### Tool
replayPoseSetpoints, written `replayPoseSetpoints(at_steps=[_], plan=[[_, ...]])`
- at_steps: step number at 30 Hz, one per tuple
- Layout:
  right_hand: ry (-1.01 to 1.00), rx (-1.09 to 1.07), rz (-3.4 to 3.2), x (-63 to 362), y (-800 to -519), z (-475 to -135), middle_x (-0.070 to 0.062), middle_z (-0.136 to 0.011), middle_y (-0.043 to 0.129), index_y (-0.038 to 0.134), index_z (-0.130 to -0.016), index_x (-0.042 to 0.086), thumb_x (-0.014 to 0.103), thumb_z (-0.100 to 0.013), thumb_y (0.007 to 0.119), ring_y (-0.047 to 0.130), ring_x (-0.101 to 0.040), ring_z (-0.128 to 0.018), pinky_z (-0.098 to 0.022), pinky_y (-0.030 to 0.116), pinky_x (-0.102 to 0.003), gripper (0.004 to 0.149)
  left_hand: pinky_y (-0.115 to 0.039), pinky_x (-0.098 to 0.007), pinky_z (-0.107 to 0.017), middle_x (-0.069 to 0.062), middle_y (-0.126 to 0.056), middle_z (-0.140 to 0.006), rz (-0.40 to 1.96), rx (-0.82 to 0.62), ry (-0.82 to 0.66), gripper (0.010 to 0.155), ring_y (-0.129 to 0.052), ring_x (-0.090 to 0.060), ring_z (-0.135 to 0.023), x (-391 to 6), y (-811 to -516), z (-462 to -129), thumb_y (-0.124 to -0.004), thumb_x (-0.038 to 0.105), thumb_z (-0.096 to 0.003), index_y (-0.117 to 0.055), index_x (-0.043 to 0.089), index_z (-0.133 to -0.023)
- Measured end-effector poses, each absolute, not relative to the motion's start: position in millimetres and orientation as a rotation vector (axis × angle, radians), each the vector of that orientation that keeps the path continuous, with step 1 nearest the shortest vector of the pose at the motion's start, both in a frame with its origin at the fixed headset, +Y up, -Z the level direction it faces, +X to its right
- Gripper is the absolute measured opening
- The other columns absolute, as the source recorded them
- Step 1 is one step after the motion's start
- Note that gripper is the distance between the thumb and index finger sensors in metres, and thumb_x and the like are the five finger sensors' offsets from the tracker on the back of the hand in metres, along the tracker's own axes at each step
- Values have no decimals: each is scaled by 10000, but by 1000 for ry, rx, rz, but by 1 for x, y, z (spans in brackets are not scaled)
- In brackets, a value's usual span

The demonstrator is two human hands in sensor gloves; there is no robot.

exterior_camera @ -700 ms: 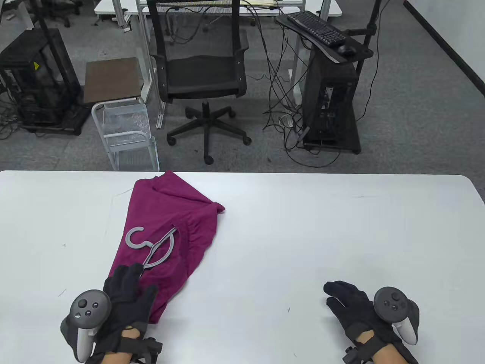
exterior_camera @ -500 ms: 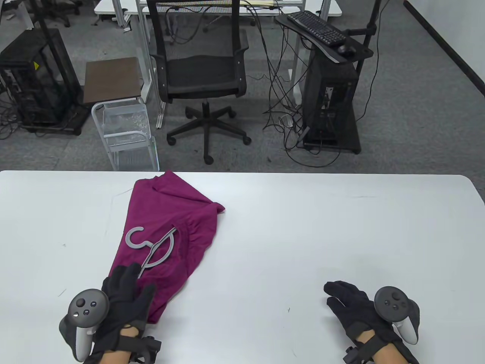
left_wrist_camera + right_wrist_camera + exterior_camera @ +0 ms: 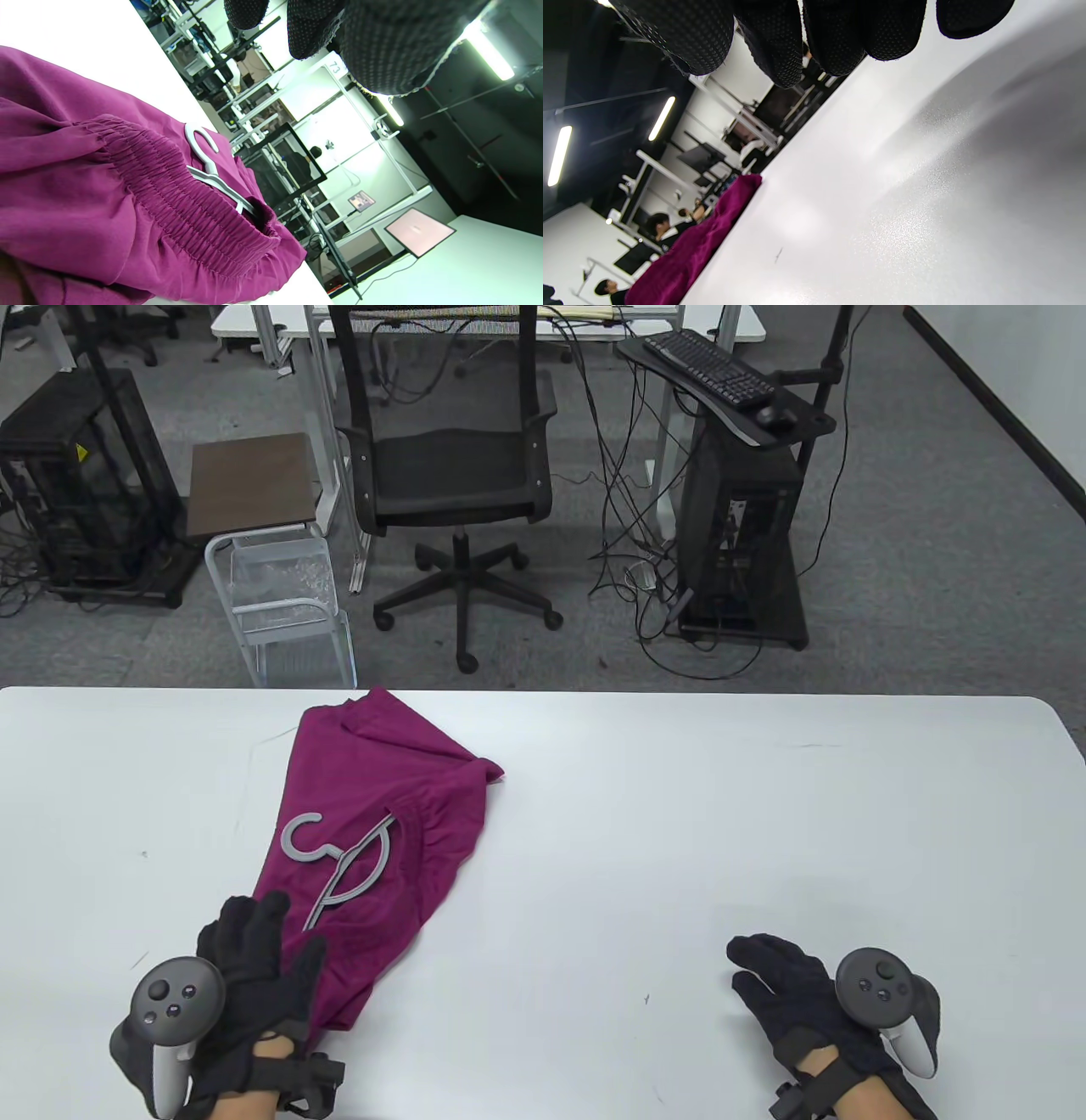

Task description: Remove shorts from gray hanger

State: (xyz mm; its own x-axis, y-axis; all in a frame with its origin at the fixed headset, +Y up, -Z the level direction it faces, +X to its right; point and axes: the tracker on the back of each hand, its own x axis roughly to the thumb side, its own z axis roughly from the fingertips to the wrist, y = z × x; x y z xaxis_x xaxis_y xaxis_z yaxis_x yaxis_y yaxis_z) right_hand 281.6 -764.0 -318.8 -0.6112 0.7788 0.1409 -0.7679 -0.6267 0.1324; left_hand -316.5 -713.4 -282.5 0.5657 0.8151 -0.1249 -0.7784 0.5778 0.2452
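Observation:
Magenta shorts (image 3: 399,789) lie on the white table (image 3: 679,814), left of centre. A gray hanger (image 3: 339,861) lies on top of them, its far arm tucked under the gathered waistband. The left wrist view shows the shorts (image 3: 106,203) with the hanger (image 3: 208,165) in the waistband. My left hand (image 3: 254,937) is open over the near end of the shorts, its fingers (image 3: 314,29) spread and holding nothing, just short of the hanger's near tip. My right hand (image 3: 776,976) lies open on the bare table at the near right, far from the shorts (image 3: 695,250).
Past the table's far edge stand an office chair (image 3: 454,475), a small side table (image 3: 250,483) and a computer stand (image 3: 738,526). The tabletop between my two hands holds nothing else.
My left hand has drawn back toward the near left, away from the hanger's near tip. The hanger, the shorts and my right hand have not moved.

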Motion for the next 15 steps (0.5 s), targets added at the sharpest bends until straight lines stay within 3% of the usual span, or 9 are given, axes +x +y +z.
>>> replayPoseSetpoints(at_steps=[15], plan=[[40, 288, 2286, 273, -756, -315, -174, -1089, 590, 664, -1037, 141, 422, -521, 754, 515, -518, -950, -620, 513, -734, 595, -212, -678, -749, -31, -251, -1214, 832, 120, 199, 750, -124, -435, -1088, -302, -714, -287, -794, 559, -404, -500, 422, -1080]])
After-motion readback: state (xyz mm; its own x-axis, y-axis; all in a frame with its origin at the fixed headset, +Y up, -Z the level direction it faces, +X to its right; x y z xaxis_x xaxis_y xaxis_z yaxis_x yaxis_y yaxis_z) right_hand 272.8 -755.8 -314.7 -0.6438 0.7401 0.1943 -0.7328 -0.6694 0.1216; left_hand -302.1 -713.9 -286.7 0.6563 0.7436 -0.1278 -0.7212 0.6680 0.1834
